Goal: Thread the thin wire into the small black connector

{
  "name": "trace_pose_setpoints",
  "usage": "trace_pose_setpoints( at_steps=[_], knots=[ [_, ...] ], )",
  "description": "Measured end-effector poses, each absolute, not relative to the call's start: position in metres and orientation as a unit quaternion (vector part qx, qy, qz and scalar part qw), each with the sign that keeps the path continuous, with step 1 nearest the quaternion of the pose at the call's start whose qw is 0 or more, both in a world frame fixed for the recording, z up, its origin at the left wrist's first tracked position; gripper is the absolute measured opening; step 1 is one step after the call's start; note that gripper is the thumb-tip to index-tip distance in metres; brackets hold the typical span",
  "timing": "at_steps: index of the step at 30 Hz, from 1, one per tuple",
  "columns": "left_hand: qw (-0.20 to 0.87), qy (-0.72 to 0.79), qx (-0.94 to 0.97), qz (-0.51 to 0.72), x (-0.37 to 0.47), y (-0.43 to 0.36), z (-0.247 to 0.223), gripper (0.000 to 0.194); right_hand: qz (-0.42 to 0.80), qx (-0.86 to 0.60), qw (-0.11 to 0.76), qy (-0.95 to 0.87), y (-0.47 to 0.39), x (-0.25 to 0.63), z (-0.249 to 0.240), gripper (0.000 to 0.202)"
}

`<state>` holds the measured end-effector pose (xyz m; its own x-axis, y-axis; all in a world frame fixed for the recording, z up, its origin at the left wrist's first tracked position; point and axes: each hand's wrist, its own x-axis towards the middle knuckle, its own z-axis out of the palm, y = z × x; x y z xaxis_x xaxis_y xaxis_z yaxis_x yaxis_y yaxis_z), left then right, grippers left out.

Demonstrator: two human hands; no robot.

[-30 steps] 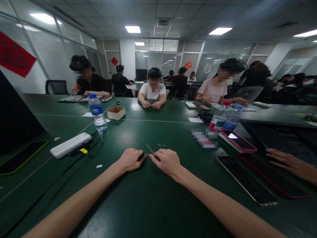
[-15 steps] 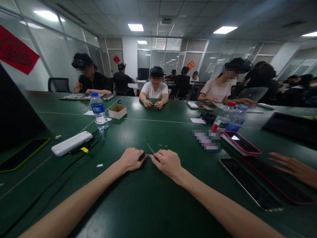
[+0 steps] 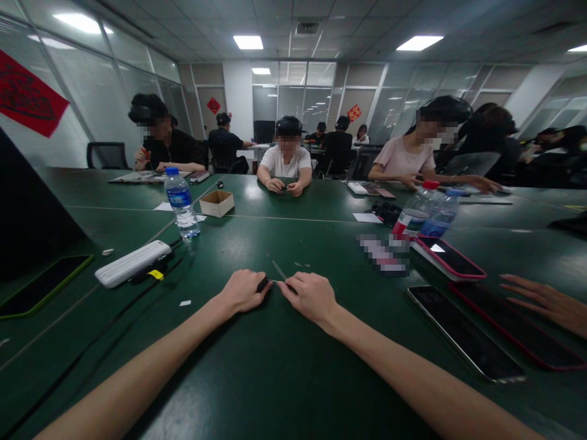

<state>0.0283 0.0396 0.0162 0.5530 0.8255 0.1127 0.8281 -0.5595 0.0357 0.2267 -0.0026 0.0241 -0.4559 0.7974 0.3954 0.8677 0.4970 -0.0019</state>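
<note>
Both hands are close together over the middle of the green table [image 3: 247, 366]. My left hand [image 3: 245, 290] is closed on a small black object [image 3: 263, 283]. A thin light piece [image 3: 274, 281] spans the narrow gap between my fingertips. Closed too, my right hand [image 3: 309, 294] pinches something slim at its fingertips; a thin grey strip [image 3: 278, 269] extends from there away from me. Whether this strip is held or lies on the table, I cannot tell.
A water bottle [image 3: 182, 205], a small box [image 3: 217, 203] and a white power strip [image 3: 132, 264] stand or lie to the left. At right are phones [image 3: 465, 330], more bottles [image 3: 415, 214] and another person's hand [image 3: 545, 299]. People sit opposite.
The view has shifted slightly. My hands keep nearly the same pose and hold. At the right, the dark tablet-like object has moved mostly out of view, and the pink-sleeved person's arm reaches farther right.
</note>
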Motion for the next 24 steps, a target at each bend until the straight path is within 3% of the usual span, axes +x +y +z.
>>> trace_pose_setpoints(
  at_steps=[24],
  knots=[
    [0.016,-0.456,-0.888,-0.053,0.0255,0.0389,0.0132,0.036,-0.092,-0.465,0.191,-0.86,-0.0038,0.229,0.0241,0.039]
  ],
)
